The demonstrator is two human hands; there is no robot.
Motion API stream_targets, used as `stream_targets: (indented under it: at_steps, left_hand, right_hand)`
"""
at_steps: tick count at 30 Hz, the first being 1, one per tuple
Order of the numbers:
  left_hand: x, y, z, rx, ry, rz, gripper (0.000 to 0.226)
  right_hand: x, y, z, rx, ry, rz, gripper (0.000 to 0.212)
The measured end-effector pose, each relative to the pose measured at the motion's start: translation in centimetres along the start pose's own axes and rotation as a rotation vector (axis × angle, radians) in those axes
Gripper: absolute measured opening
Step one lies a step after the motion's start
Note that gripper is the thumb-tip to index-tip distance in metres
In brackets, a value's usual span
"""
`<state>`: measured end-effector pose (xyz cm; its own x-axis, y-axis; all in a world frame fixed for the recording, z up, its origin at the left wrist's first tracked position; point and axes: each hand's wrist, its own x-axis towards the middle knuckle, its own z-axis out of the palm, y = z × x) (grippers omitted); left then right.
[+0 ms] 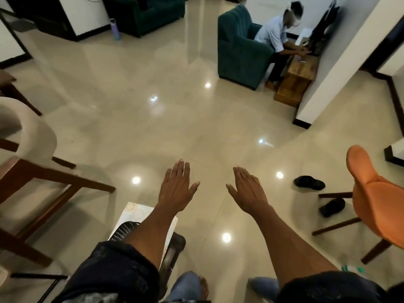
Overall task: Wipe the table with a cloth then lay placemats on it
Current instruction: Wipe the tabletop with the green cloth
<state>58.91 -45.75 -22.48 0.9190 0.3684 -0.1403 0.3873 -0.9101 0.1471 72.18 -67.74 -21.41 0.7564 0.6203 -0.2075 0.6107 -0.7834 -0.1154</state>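
My left hand (178, 186) and my right hand (247, 190) are both held out flat over the glossy tiled floor, fingers straight and together, palms down, holding nothing. Below my left forearm lies a pale patterned placemat (136, 212) on a low dark seat, with a dark striped cloth (122, 231) resting on it. No table top shows in this view.
A white-backed wooden chair (28, 149) stands at the left, an orange chair (376, 197) at the right with dark sandals (309, 182) beside it. A person sits in a teal armchair (240, 53) at the back by a wooden bench (295, 82). A purple bottle (115, 29) stands far back.
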Motion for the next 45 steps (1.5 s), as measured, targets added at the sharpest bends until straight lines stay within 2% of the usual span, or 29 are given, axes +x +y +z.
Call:
stream_targets:
  at_steps: [2, 6, 12, 17, 23, 29, 33, 39, 45]
  left_hand:
    - [1.8, -0.4, -0.5, 0.005, 0.004, -0.030, 0.083]
    - [5.8, -0.7, -0.9, -0.019, 0.042, -0.078, 0.102]
    - [14.0, -1.0, -0.2, -0.044, -0.011, -0.169, 0.081]
    - [21.0, -1.2, -1.1, -0.108, 0.002, -0.232, 0.103]
    - [26.6, -3.8, -3.6, -0.150, 0.057, -0.348, 0.104]
    - [29.1, -10.3, -5.0, -0.146, 0.068, -0.565, 0.079]
    - [30.2, -14.0, -5.7, -0.140, 0.090, -0.723, 0.090]
    - [29.9, -19.8, -7.2, -0.214, 0.170, -0.981, 0.080]
    - [26.1, -25.3, -5.6, -0.314, 0.165, -1.257, 0.080]
  right_hand:
    - [2.6, 0.1, -0.8, 0.008, -0.003, -0.034, 0.072]
    - [7.6, 1.0, -1.3, 0.001, -0.007, -0.088, 0.072]
    - [18.2, 2.8, -1.0, 0.013, -0.041, -0.163, 0.073]
    - [26.2, 3.2, -2.3, 0.007, -0.054, -0.220, 0.074]
    - [34.5, 1.8, -4.6, -0.027, -0.078, -0.295, 0.075]
    - [42.9, -3.9, -5.5, -0.040, -0.095, -0.498, 0.087]
    - [48.1, -8.4, -6.0, -0.081, -0.120, -0.638, 0.075]
    - [55.5, -19.0, -7.1, -0.083, -0.142, -0.895, 0.073]
    - [57.0, -30.0, -4.8, -0.165, -0.236, -1.150, 0.071]
